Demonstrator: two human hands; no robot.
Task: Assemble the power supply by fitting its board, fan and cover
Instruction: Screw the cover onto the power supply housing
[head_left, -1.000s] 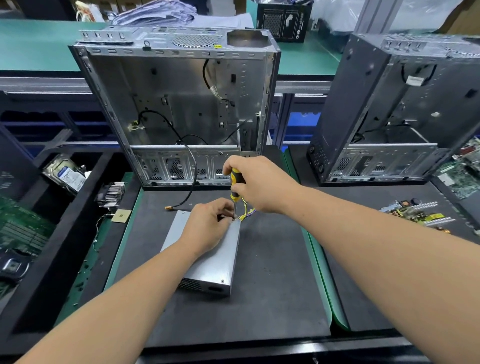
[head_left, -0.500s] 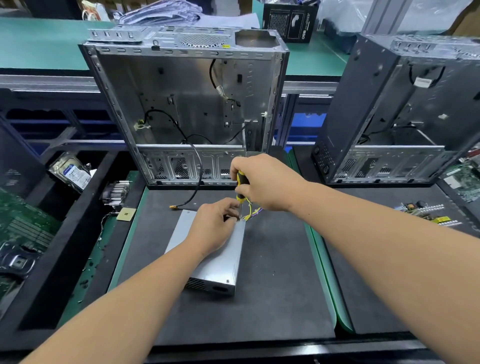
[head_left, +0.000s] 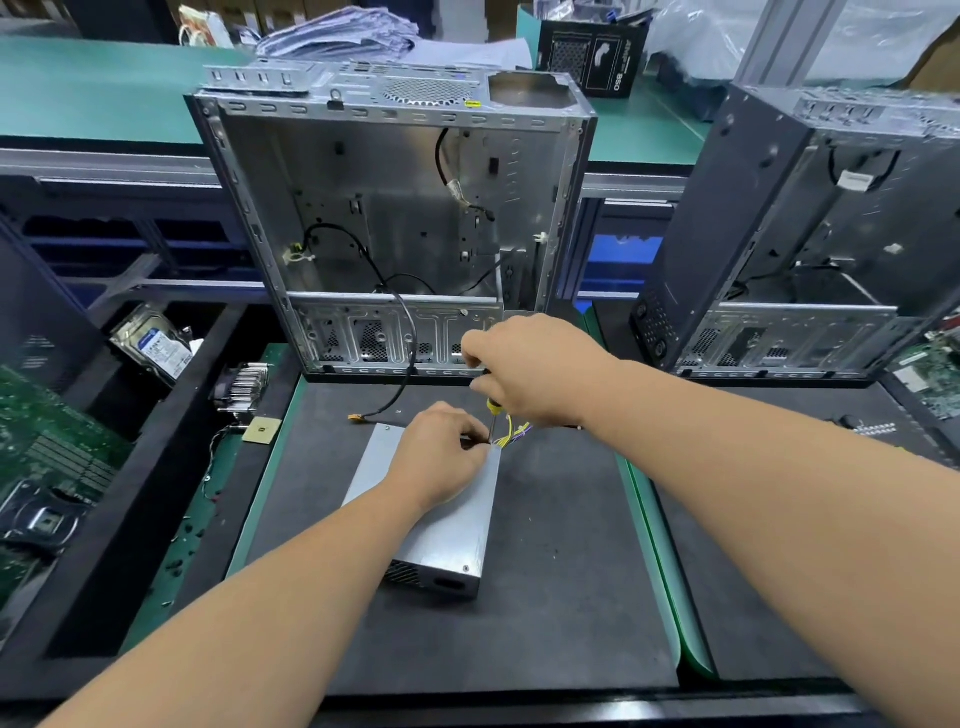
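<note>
A silver power supply (head_left: 457, 525) lies on the dark mat (head_left: 561, 571) with its cover on and a black vented end facing me. Yellow wires (head_left: 511, 431) spill from its far right corner. My left hand (head_left: 441, 457) rests on the far end of the cover, fingers pinched at that corner. My right hand (head_left: 535, 369) grips a yellow-and-black screwdriver (head_left: 492, 415) held upright, its tip down at the same corner beside my left fingertips. The screw itself is hidden by my fingers.
An open silver computer case (head_left: 395, 228) stands just behind the mat, a black cable (head_left: 395, 400) trailing from it. A second dark case (head_left: 800, 234) stands at the right. Bins at the left hold a hard drive (head_left: 153, 345), a heatsink (head_left: 247, 384) and circuit boards (head_left: 52, 457).
My hands and the screwdriver stay at the power supply's far corner. My right hand's fingers have shifted slightly on the handle. The view has drifted a little.
</note>
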